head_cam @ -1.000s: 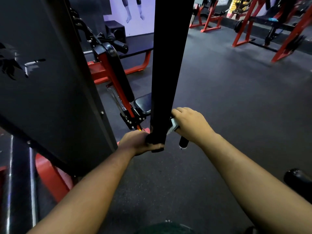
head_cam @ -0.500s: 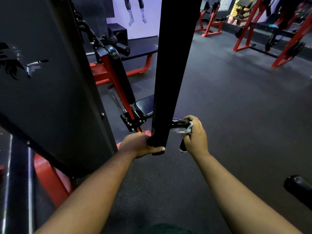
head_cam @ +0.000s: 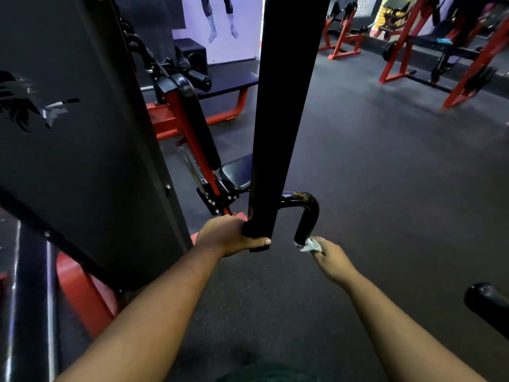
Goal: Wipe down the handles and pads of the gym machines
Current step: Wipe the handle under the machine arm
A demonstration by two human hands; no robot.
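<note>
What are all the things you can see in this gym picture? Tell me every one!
Tall black machine arm: 1, black, centre, upright.
Curved glossy black handle: 1, black, right of the arm's lower end.
Small crumpled white wipe: 1, white, at the handle's tip.
Big dark shroud panel: 1, dark grey, left.
Padded black seat: 1, black, behind the arm.
Red metal frames: several, red, far right.
Dark rubber floor: 1, dark grey.
Left hand: 1, grips the arm's lower end.
Right hand: 1, pinches the wipe.
</note>
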